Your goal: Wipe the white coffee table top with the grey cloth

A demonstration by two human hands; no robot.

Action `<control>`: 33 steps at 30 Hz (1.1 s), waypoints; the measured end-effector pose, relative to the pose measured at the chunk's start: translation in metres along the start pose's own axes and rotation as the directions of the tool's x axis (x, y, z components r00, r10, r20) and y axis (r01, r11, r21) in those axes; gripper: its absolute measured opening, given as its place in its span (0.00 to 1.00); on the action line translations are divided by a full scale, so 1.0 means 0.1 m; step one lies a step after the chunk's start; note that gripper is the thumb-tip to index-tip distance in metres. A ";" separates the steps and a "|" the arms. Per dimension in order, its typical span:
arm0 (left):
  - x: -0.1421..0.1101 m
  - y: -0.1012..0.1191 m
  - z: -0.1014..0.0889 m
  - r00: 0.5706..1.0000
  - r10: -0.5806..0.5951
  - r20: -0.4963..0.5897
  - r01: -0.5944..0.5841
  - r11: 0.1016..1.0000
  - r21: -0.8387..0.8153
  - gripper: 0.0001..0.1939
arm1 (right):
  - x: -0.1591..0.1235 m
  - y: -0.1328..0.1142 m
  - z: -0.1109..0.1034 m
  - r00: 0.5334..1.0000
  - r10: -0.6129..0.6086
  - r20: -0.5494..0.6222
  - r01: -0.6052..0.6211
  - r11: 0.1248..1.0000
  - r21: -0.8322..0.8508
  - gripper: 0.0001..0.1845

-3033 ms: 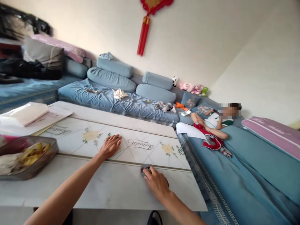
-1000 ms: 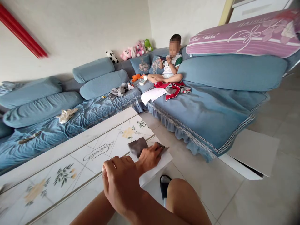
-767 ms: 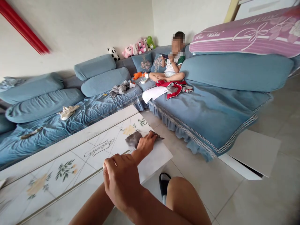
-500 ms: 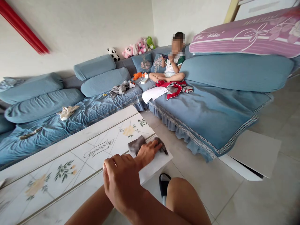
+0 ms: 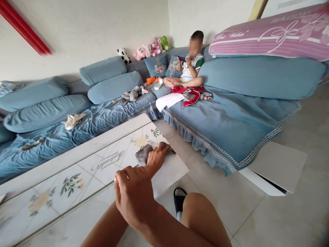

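Note:
A white tiled table (image 5: 77, 161) with flower patterns runs in from the lower left. At its right end lies a crumpled grey cloth (image 5: 142, 154). My left hand (image 5: 155, 157) reaches in from the lower left and presses down on that cloth, fingers pointing toward the sofa. Close to the camera, my right hand (image 5: 133, 199) rests on the near strip of the table. Its fingers are curled and its knuckles face up. Nothing shows in it. Its forearm crosses over my left arm.
My bare knee (image 5: 203, 212) and a black slipper (image 5: 180, 202) sit just past the table's corner. A blue L-shaped sofa (image 5: 231, 116) wraps round the back and right, strewn with rags and paper. A person (image 5: 190, 68) sits on it holding a phone. White boards (image 5: 277, 164) lie on the tile floor.
The view has swung from the table's middle to its right end. In the last second the hand with the cloth slid back and forth, and is now further from the near edge.

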State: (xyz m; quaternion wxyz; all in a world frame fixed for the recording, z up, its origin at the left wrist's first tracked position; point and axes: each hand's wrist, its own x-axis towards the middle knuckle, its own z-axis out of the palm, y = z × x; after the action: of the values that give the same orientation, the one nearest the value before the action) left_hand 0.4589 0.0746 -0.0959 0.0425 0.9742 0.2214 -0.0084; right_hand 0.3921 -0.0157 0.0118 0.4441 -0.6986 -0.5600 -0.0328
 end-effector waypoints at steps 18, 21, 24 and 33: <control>-0.35 0.24 0.03 0.985 0.134 0.111 -0.129 0.990 -0.053 0.36 | -0.02 -0.02 -0.07 1.000 -0.010 0.018 0.010 1.000 0.020 0.03; -0.28 0.27 0.00 0.989 0.104 0.102 -0.103 0.995 -0.017 0.36 | -0.02 -0.01 -0.10 1.000 -0.010 0.018 0.010 1.000 0.026 0.03; -0.09 0.33 -0.05 0.996 0.052 0.069 -0.052 0.999 0.007 0.34 | -0.02 -0.01 -0.08 0.999 -0.005 0.032 0.004 1.000 0.022 0.05; -0.32 0.33 0.04 0.998 -0.005 0.063 0.006 1.000 -0.016 0.30 | -0.02 0.05 -0.09 1.000 -0.009 0.003 0.009 1.000 0.008 0.04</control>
State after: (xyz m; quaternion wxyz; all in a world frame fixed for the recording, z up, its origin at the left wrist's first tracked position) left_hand 0.4445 0.0309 -0.0963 0.0574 0.9725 0.2227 -0.0373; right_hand 0.3992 -0.0235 0.0134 0.4460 -0.6944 -0.5639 -0.0313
